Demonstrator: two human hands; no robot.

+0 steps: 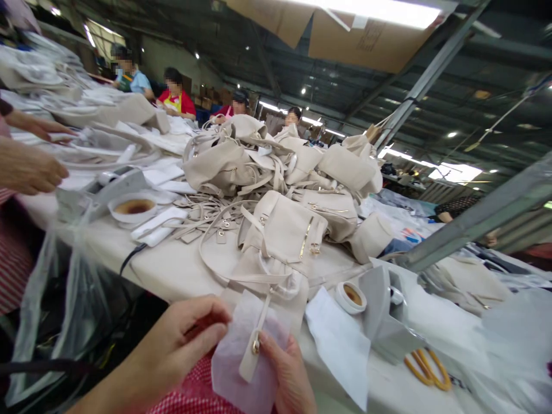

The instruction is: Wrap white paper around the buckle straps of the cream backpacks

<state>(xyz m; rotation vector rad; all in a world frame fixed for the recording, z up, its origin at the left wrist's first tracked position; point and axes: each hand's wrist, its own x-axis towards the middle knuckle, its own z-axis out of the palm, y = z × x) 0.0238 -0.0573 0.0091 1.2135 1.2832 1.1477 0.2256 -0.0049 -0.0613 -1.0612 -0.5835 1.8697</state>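
Note:
A beige backpack (280, 230) with gold zips lies on the table in front of me, its flap and strap hanging toward me. My right hand (288, 374) pinches the beige strap tab (249, 362) with its gold clasp, thumb on top. Beneath the tab, a thin white sheet of tissue paper (233, 385) is spread between my hands. My left hand (190, 339) is closed, thumb and forefinger together at the paper's left edge; whatever lies between those fingertips is hidden.
Beige bags (241, 161) are heaped behind the backpack. Loose strap pieces (211, 215) lie left of it. Rightward are a tape roll (351, 298), a white sheet (338, 351), a grey dispenser (383, 310) and yellow-handled scissors (426, 368). A co-worker's hands (32, 167) are at left. A metal post (478, 213) slants at right.

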